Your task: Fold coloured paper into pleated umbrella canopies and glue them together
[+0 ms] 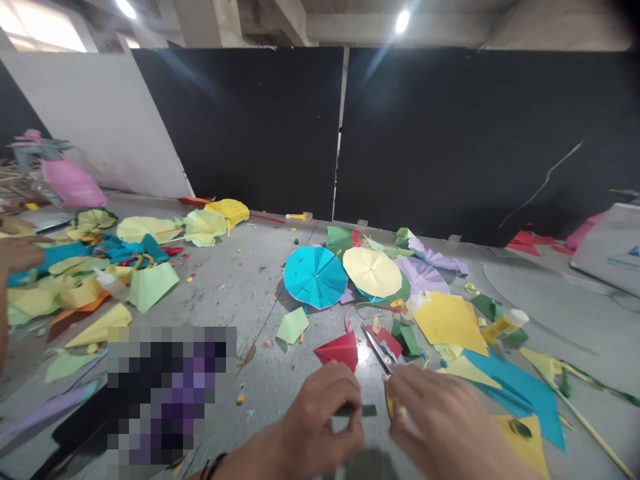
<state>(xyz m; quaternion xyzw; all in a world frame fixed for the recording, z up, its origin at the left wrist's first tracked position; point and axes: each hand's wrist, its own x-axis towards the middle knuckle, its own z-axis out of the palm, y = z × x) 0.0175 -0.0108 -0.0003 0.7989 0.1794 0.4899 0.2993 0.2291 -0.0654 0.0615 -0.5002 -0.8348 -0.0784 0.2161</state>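
Pinched between thumb and fingers, a dark green strip [369, 410] is held by the left hand [325, 415], its free end pointing toward the right hand; such a pinch probably keeps so narrow a piece steady and leaves its end exposed. Curled over the handle end of the scissors [383, 359], the right hand [435, 417] hides whether its fingers are through the loops, so I cannot tell whether it grasps them or merely rests there. Their blades point away from the person, slightly parted, with the tips near a red cone [341, 349], a direction that likely suits a reach from this side. Strip and scissors sit close together at the near edge of the view, where both hands meet most easily. Beyond them a blue disc [315, 279] and a cream disc [373, 273] stand side by side, pleats fanned out, seemingly set back so that they are not crushed. To the right a yellow sheet [453, 321], a blue sheet [533, 393] and a glue stick [506, 325] lie among scraps, perhaps kept there for an easy reach. Far left, a co-worker's hand [23, 257] is over another paper pile [75, 280].
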